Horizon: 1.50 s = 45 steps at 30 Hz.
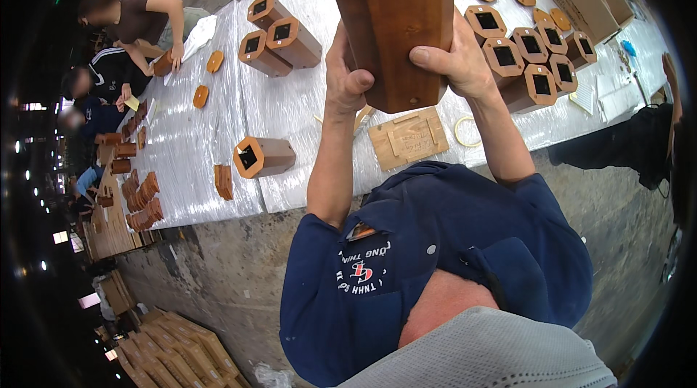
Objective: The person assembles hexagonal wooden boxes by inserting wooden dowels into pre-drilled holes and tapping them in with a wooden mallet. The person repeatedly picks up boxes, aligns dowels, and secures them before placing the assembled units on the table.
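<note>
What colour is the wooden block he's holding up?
Reddish-brown stained wooden block, gripped by both hands, seen best in the head view.

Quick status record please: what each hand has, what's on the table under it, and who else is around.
held item: brown wooden hexagonal box, raised above the table
left hand: grip on the box's lower left side
right hand: grip on its lower right side
table: covered in clear plastic film
below the box: flat wooden jig board, tape ring
right cluster: hexagonal boxes standing on end
left: co-workers at the same table
</note>
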### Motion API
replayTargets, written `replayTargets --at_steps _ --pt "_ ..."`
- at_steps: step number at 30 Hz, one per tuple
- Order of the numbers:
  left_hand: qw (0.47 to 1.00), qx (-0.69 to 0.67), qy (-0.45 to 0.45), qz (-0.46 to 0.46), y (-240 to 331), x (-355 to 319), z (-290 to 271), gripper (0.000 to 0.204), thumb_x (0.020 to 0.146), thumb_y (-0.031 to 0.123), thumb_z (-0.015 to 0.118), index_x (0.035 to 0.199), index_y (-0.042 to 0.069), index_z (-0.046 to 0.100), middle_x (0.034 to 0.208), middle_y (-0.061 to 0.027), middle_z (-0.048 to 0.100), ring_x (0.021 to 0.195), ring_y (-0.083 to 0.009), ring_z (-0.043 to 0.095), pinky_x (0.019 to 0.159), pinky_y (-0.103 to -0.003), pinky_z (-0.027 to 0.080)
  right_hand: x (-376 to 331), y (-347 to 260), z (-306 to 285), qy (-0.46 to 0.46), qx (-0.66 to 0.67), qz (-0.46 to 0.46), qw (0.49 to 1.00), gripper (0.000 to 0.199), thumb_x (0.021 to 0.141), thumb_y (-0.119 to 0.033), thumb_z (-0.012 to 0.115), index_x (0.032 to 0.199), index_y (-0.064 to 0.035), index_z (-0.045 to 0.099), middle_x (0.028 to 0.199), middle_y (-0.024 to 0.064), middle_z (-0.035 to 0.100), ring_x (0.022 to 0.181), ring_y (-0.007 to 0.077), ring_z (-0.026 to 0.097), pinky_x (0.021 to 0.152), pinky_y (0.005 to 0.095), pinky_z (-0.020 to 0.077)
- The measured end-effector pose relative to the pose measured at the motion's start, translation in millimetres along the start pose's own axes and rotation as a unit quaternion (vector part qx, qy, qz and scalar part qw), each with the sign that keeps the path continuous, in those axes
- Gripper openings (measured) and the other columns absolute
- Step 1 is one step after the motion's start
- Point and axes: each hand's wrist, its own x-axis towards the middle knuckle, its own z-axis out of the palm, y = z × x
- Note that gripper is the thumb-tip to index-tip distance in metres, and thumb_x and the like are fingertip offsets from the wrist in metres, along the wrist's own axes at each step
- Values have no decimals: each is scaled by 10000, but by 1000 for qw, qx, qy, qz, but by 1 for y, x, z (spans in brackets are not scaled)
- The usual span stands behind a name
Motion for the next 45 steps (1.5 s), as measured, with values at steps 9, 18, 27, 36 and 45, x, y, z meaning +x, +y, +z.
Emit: replayTargets --at_steps 9,18,27,36,45 --pt "1000 -3 -2 -21 -7 3 -5 1198 580 544 894 1419 -70 298 1320 -191 506 1211 -287 556 1010 -397 485 0 9 -1 15 20 11 1000 1001 689 -416 820 1420 53 323 1213 188 408 1230 342 476 1046 418 420" --pt "999 46 -1 -8 -5 2 2 1187 583 527 899 1420 -75 310 1323 -181 507 1212 -280 547 1011 -388 468 -3 7 -6 -6 79 12 997 914 711 -332 793 1415 32 337 1273 172 487 1225 284 501 1021 390 431" --pt "988 153 10 29 -8 -6 9 1202 554 458 936 1427 -75 304 1289 -159 530 1193 -258 550 1004 -364 458 -6 27 -25 -31 102 10 994 977 620 -364 814 1407 17 378 1265 170 549 1206 276 530 1020 392 435" --pt "968 248 -11 20 2 -12 6 1111 498 249 974 1377 -59 367 1190 -120 597 1103 -216 609 946 -329 483 -5 29 -39 -91 48 -10 995 1043 552 -364 852 1407 15 389 1270 160 556 1208 286 531 1039 397 422" --pt "987 160 18 7 3 -17 1 1067 498 308 979 1332 -62 425 1199 -118 611 1105 -206 614 951 -322 491 -16 22 -19 -40 26 -40 998 1063 568 -364 858 1420 24 357 1269 160 546 1201 275 525 1036 382 404"
